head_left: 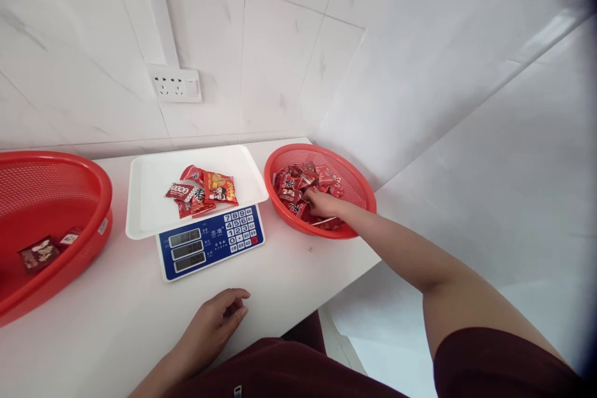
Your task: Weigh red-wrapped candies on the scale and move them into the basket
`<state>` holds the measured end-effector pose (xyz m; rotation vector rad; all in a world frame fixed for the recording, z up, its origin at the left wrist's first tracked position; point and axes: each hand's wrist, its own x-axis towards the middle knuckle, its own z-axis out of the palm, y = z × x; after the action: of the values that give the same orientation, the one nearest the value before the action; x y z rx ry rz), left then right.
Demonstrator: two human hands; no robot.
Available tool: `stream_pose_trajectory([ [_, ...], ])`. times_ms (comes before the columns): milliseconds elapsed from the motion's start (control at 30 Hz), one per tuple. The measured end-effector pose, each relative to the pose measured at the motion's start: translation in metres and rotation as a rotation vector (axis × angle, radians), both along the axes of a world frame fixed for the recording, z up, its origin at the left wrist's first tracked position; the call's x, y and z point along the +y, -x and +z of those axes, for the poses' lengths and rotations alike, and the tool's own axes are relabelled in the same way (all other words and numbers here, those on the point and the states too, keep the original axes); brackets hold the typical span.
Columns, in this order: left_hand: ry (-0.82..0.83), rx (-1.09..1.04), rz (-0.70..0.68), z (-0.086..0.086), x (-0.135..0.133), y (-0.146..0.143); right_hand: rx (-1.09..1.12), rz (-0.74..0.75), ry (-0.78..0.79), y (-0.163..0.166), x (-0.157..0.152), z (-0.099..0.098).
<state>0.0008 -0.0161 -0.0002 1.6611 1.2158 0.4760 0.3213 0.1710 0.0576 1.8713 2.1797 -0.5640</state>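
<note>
In the head view, my right hand (321, 204) reaches into the right red basket (364, 189). Its fingers are bent together at a red snack packet (293, 195) among several others, and the fingertips are partly hidden. My left hand (220, 317) rests at the table's front, loosely curled, thumb and forefinger apart, holding nothing. Between the baskets stands a digital scale (212, 242) with a blue keypad panel. On its white tray (152, 180) lies a small pile of red snack packets (221, 188), clear of both hands.
A larger red basket (105, 199) at the left holds a few dark red packets (40, 255). Behind the white table (280, 273) rises a tiled wall with a socket (176, 84). A pale wall or panel (466, 168) stands at the right. A tiny crumb lies near the right basket.
</note>
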Motion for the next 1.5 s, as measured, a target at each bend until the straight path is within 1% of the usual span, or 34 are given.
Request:
stream_pose_trajectory([
  [100,-0.010,0.008,-0.016,0.000,0.000,0.000,0.048,-0.005,0.007,-0.014,0.007,0.012],
  [233,-0.022,0.002,-0.022,0.000,-0.001,0.001,0.093,-0.035,-0.031,-0.040,0.014,0.027],
  [367,-0.035,0.000,-0.019,0.000,-0.002,0.000,0.049,-0.076,-0.011,-0.060,0.015,0.033],
  [467,-0.041,0.001,-0.020,-0.002,-0.002,0.001,-0.016,-0.097,0.035,-0.065,0.011,0.029],
  [600,-0.039,-0.005,-0.022,-0.003,-0.002,0.001,-0.093,-0.113,0.086,-0.061,0.002,0.014],
  [733,-0.034,0.012,-0.025,-0.002,-0.002,0.000,-0.152,-0.141,0.099,-0.052,-0.006,-0.003],
  [800,-0.034,0.015,-0.027,0.000,-0.003,0.000,-0.165,-0.142,0.083,-0.048,-0.009,-0.008],
  [867,-0.034,0.008,-0.025,0.001,-0.003,0.000,-0.161,-0.135,0.054,-0.047,-0.010,-0.008],
  [933,-0.031,0.001,-0.020,0.001,-0.003,-0.001,-0.140,-0.122,0.023,-0.047,-0.009,-0.004],
  [1067,-0.028,-0.004,-0.020,-0.002,-0.003,0.000,-0.035,-0.083,-0.014,-0.051,-0.001,0.012],
  [1200,-0.034,-0.002,-0.017,-0.003,-0.002,0.000,0.064,-0.066,0.007,-0.056,0.005,0.023],
  [1267,-0.032,0.000,-0.018,-0.002,-0.002,-0.001,0.067,-0.072,0.047,-0.056,0.005,0.022],
  [1367,-0.028,0.008,-0.020,-0.002,-0.001,-0.001,0.018,-0.065,0.118,-0.052,0.002,0.013],
  [1500,-0.030,0.008,-0.021,-0.003,-0.002,-0.001,-0.068,-0.065,0.108,-0.039,-0.004,-0.002],
])
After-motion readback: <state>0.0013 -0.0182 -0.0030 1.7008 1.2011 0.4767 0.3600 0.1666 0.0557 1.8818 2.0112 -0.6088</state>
